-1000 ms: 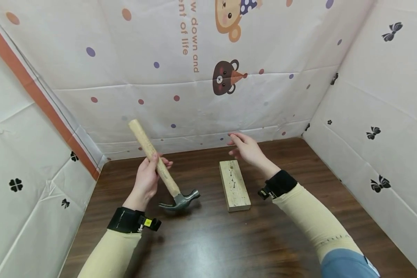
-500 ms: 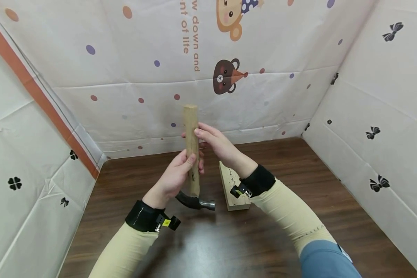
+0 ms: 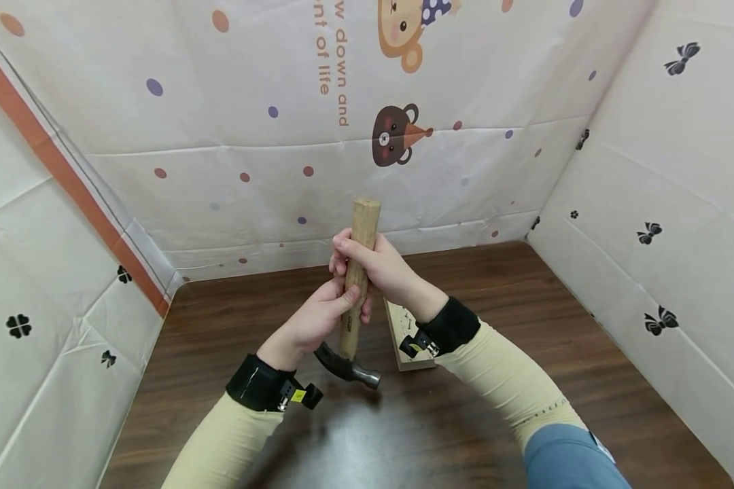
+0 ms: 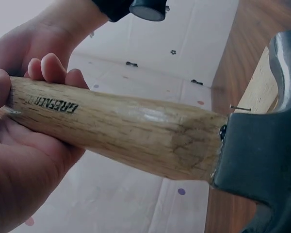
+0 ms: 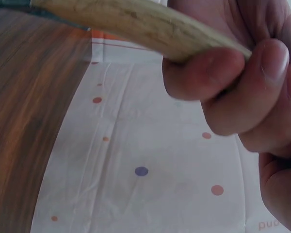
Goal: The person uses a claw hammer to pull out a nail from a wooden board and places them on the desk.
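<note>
Both hands grip one hammer [image 3: 356, 273], its head [image 3: 345, 367] hanging on the near side of the grip.

The person's left hand [image 3: 318, 316] is wrapped about the handle [image 4: 136, 114] towards the head, thumb laid across it; the right hand [image 3: 391, 272] curls round it farther up, and the butt end sticks out beyond. Just right of the grip, partly behind the right wrist, a wooden block [image 3: 404, 333] lies on the tabletop [image 3: 440, 435]; the left wrist view shows a nail [image 4: 240, 108] jutting beside the block, though where it is fixed cannot be told. No container shows. The step in hand looks like a handover or a regrip; the next move would call for one firm hold before the other hand loosens.
</note>
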`<state>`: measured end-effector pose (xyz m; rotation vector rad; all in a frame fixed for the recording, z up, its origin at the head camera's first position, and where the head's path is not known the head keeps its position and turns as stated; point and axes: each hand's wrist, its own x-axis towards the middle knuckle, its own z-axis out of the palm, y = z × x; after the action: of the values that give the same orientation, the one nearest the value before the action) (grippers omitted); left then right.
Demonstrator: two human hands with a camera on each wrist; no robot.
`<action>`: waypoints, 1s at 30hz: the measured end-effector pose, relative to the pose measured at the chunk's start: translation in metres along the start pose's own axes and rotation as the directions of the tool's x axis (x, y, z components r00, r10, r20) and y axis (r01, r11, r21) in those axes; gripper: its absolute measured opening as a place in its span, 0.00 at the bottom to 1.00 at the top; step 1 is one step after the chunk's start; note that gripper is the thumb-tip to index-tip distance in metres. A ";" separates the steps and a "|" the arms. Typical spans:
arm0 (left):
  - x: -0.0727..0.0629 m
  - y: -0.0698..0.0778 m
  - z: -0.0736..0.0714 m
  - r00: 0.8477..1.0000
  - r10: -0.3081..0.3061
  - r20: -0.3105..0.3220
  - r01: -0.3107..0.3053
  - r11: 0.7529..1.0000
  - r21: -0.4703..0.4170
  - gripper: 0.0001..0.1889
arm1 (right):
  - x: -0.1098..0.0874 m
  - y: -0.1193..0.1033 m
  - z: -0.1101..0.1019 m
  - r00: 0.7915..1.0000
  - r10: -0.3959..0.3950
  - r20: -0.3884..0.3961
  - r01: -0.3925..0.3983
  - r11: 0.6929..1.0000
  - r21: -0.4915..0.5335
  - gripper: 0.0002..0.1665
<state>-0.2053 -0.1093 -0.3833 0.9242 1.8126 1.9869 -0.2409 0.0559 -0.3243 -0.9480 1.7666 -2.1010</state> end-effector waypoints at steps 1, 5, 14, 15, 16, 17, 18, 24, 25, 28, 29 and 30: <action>0.000 0.000 0.000 1.000 -0.002 0.000 0.002 1.000 -0.004 0.18 | 0.000 0.000 0.001 1.000 0.000 -0.008 0.000 1.000 0.012 0.14; 0.001 -0.003 0.000 0.999 -0.046 -0.017 0.045 0.999 -0.023 0.22 | -0.002 0.003 0.001 1.000 0.004 -0.014 -0.003 0.998 0.068 0.20; 0.000 -0.002 0.010 0.942 -0.205 -0.265 0.250 0.957 0.148 0.18 | -0.011 0.012 0.005 0.995 -0.018 0.099 -0.022 0.920 0.392 0.20; 0.000 0.000 0.012 0.930 -0.211 -0.300 0.270 0.947 0.172 0.17 | -0.011 0.012 0.006 0.994 -0.028 0.105 -0.016 0.919 0.394 0.21; 0.000 0.003 0.013 0.919 -0.215 -0.330 0.289 0.937 0.196 0.18 | -0.011 0.012 0.007 0.993 -0.039 0.108 -0.007 0.919 0.394 0.21; 0.000 0.005 0.015 0.915 -0.212 -0.345 0.299 0.928 0.222 0.19 | -0.011 0.012 0.007 0.993 -0.052 0.105 0.008 0.922 0.387 0.22; 0.000 0.008 0.015 0.911 -0.207 -0.357 0.309 0.915 0.257 0.19 | -0.011 0.011 0.007 0.993 -0.066 0.101 0.022 0.924 0.381 0.22; -0.003 0.014 0.000 0.931 -0.142 -0.335 0.291 0.844 0.450 0.27 | -0.014 0.001 0.001 0.984 -0.163 0.072 0.124 0.914 0.386 0.24; -0.005 0.013 -0.006 0.941 -0.138 -0.309 0.271 0.855 0.443 0.29 | -0.016 -0.001 -0.002 0.982 -0.180 0.065 0.143 0.915 0.378 0.25; -0.007 0.002 -0.025 0.960 -0.104 -0.260 0.205 0.895 0.396 0.30 | -0.019 -0.010 -0.010 0.977 -0.212 0.039 0.188 0.927 0.324 0.26; -0.007 -0.003 -0.031 0.961 -0.086 -0.261 0.186 0.904 0.385 0.30 | -0.020 -0.013 -0.013 0.977 -0.213 0.029 0.194 0.933 0.304 0.26; -0.007 -0.008 -0.037 0.959 -0.070 -0.274 0.175 0.908 0.381 0.30 | -0.022 -0.017 -0.015 0.977 -0.211 0.018 0.197 0.938 0.286 0.25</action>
<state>-0.2247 -0.1410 -0.3927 0.6535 2.4242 1.7503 -0.2299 0.0842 -0.3162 -1.1270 1.3437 -2.3535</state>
